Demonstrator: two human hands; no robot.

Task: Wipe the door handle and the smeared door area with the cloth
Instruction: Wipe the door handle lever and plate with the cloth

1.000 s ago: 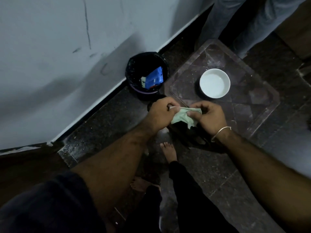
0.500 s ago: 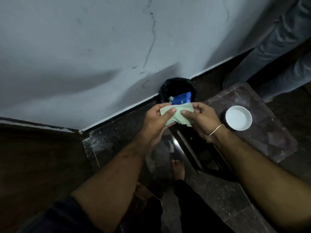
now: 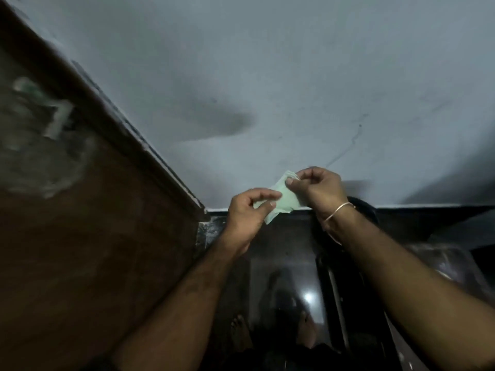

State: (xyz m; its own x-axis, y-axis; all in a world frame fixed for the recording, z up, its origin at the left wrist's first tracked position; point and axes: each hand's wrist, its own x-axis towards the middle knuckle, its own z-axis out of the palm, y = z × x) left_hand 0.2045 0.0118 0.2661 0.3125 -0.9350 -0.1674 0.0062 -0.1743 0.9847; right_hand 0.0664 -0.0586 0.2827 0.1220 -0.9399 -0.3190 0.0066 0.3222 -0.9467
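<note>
Cloth: pale green cloth (image 3: 281, 203) was held between both hands, in front of the grey wall (image 3: 267, 76), well right of the door.
Left hand: left hand (image 3: 247, 212) pinched the cloth's lower left part, thumb on the front, fingers curled behind.
Right hand: right hand (image 3: 314, 187) pinched the cloth's upper right corner with curled fingertips; a thin bangle (image 3: 338, 211) sat on that wrist.
Door: brown door (image 3: 80, 236) filled the space left of the left hand; blurred.
Door handle: metal door handle (image 3: 57, 117) showed far up-left of the hands, blurred, untouched.
Smeared area: whitish smeared door area (image 3: 45, 167) lay around and below the handle, apart from the cloth.
Change, view: half a second earlier the door was only a dark strip at the left; it had since come into full view with handle and smear.
Change, hands: both hands had risen and the cloth had been turned from flat to slanted.
Change, surroundings: white bowl had gone from view; only the dark bin rim (image 3: 367, 210) remained behind the right wrist.
Floor: dark glossy floor (image 3: 284, 263) lay below the hands.
</note>
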